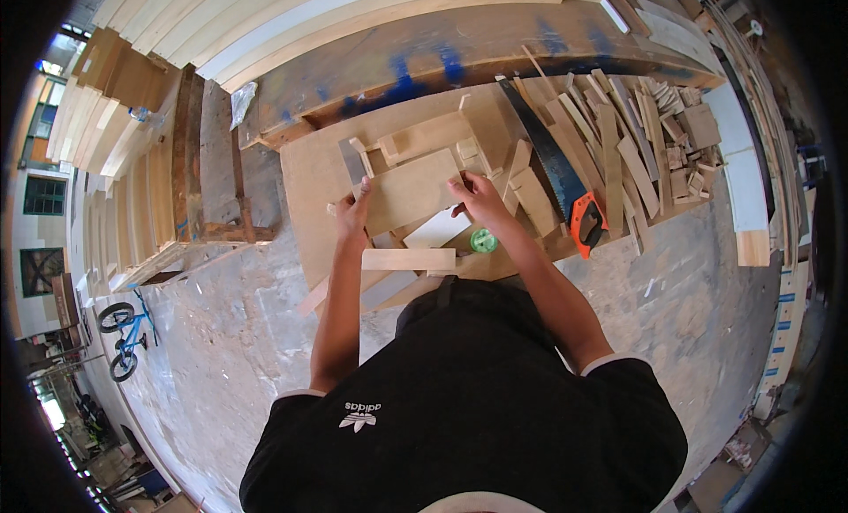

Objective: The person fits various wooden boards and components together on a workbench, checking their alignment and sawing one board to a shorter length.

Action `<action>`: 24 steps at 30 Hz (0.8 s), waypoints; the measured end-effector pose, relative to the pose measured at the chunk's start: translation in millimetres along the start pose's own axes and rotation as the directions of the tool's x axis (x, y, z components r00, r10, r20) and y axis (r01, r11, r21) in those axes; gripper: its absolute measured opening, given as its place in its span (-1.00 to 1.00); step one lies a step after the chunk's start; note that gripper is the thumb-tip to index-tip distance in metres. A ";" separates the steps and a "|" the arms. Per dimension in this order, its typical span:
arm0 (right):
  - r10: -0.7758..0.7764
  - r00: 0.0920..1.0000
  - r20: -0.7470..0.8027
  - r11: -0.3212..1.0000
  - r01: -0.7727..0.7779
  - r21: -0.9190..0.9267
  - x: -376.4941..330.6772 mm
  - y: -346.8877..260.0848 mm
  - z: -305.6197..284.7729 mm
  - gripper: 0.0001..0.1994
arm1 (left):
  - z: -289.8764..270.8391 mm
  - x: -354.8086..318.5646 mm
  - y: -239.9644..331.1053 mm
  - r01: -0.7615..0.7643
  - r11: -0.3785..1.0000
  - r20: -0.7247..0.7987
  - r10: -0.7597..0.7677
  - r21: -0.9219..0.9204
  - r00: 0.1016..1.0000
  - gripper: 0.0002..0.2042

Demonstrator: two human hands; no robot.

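Observation:
Between my two hands is a flat rectangular wooden board (pixel 412 191), pale tan, over a board-topped work surface (pixel 309 164). My left hand (pixel 352 210) grips its left end, thumb on top. At the right end my right hand (pixel 477 199) holds it by the edge, fingers curled. Small wood blocks (pixel 415 140) lie just beyond the board. On the near side are a white rectangular piece (pixel 439 229), a light wood strip (pixel 408 258) and a round green object (pixel 483 240), whose kind I cannot make out.
A handsaw (pixel 589 223) with an orange and black handle lies to the right. Beyond it are piled wood strips (pixel 609 142) and small offcuts (pixel 685 164). Stacked planks (pixel 132 195) stand at the left, with a blue bicycle (pixel 129 334) on the concrete floor (pixel 221 372).

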State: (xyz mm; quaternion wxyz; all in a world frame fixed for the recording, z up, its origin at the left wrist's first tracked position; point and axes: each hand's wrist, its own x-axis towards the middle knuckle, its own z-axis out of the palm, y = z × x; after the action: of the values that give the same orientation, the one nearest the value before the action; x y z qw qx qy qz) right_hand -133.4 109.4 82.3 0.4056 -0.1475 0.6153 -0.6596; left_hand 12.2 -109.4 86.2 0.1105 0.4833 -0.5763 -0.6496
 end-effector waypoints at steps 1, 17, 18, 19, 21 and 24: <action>-0.023 0.999 -0.044 1.000 0.023 -0.010 1.8 -5.8 -4.3 -0.70 | 2.0 3.5 -6.1 0.040 0.982 0.087 -0.024 -0.186 0.996 -0.60; 0.101 0.987 0.122 0.994 -0.095 -0.059 127.5 -70.4 -81.4 -0.70 | 67.9 89.5 22.4 -0.196 0.930 -0.010 0.203 -0.311 0.979 -0.76; 0.092 0.981 0.172 0.992 -0.076 -0.101 130.0 -69.5 -70.4 -0.71 | 53.8 83.5 25.4 -0.230 0.918 -0.044 0.228 -0.323 0.973 -0.76; 0.083 0.973 0.217 0.988 -0.052 -0.143 132.8 -69.2 -64.3 -0.71 | 40.0 71.7 26.3 -0.213 0.918 -0.021 0.219 -0.334 0.975 -0.76; 0.130 0.947 0.295 0.985 -0.088 -0.150 119.6 -67.0 -51.9 -0.73 | 14.2 39.7 25.9 -0.178 0.927 0.021 0.195 -0.329 0.981 -0.74; 0.212 0.877 0.431 0.971 -0.139 -0.196 87.7 -46.9 -52.4 -0.68 | -2.5 -14.5 17.5 -0.104 0.941 0.085 0.138 -0.322 0.987 -0.73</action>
State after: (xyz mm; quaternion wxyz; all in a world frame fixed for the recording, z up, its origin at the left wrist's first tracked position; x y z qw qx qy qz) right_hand -241.4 78.7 88.8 0.5816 -0.2709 0.5667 -0.5169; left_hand 14.2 -106.3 108.7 0.1956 0.3877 -0.4986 -0.7502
